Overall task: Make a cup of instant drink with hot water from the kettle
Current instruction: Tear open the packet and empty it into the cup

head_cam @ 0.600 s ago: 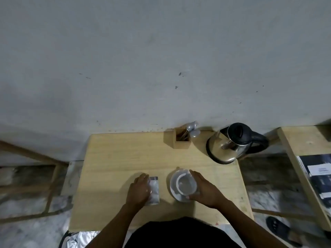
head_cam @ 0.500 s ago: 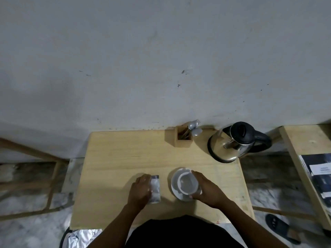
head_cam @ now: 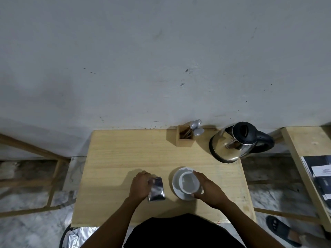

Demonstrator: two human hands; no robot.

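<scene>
A white cup (head_cam: 188, 182) stands on a white saucer (head_cam: 176, 184) near the front of the wooden table (head_cam: 125, 158). My right hand (head_cam: 208, 191) wraps around the cup's right side. Left of the saucer, a silver sachet (head_cam: 156, 189) is lifted at an angle in my left hand (head_cam: 139, 186), which grips its left edge. A steel kettle (head_cam: 231, 145) with a black lid and handle stands at the table's back right corner, lid closed.
A small wooden holder (head_cam: 185, 138) with spoons and a fork stands at the back by the wall. A second wooden table (head_cam: 304, 140) with dark booklets is to the right. A sandal (head_cam: 281, 231) lies on the floor.
My left hand has raised and tilted the sachet slightly off the table. My right hand stays on the cup. The view has shifted a little.
</scene>
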